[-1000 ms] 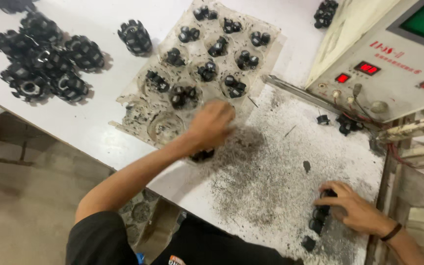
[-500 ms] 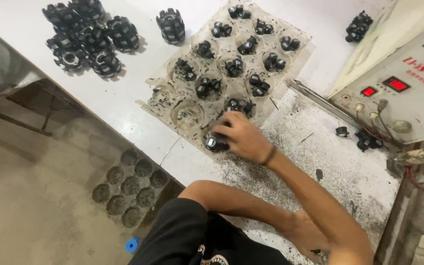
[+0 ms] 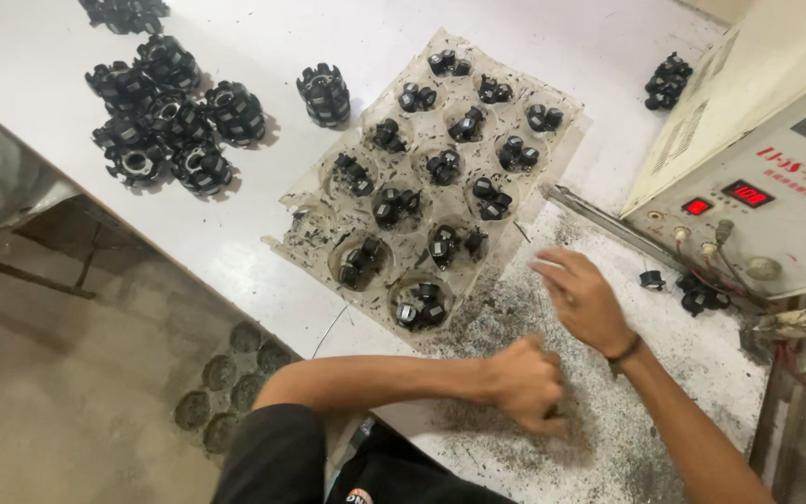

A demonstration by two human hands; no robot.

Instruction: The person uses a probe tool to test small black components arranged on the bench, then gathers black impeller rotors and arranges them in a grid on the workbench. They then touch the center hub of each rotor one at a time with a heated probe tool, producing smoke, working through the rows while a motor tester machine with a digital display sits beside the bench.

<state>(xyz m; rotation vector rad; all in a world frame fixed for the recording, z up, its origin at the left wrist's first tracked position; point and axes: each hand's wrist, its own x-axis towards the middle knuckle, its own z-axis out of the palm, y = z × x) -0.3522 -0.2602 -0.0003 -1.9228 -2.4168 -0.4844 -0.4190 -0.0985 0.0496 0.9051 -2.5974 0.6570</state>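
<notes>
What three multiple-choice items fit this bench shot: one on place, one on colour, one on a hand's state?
1. Where does the clear moulded plastic tray lie relative to the beige control box?
A. On top of it
B. To its left, on the white table
C. On the floor

2. What colour are the lit digits on the control box's small display?
A. Red
B. Blue
C. White

3. How is the left hand shaped?
A. Flat, palm up
B. Closed in a fist over the gritty table patch
C. Pointing at the tray

Answers:
1 B, the tray lies on the tabletop left of the box.
2 A, the digits glow red.
3 B, its fingers are curled shut, while the right hand hovers open-fingered nearby.
</notes>
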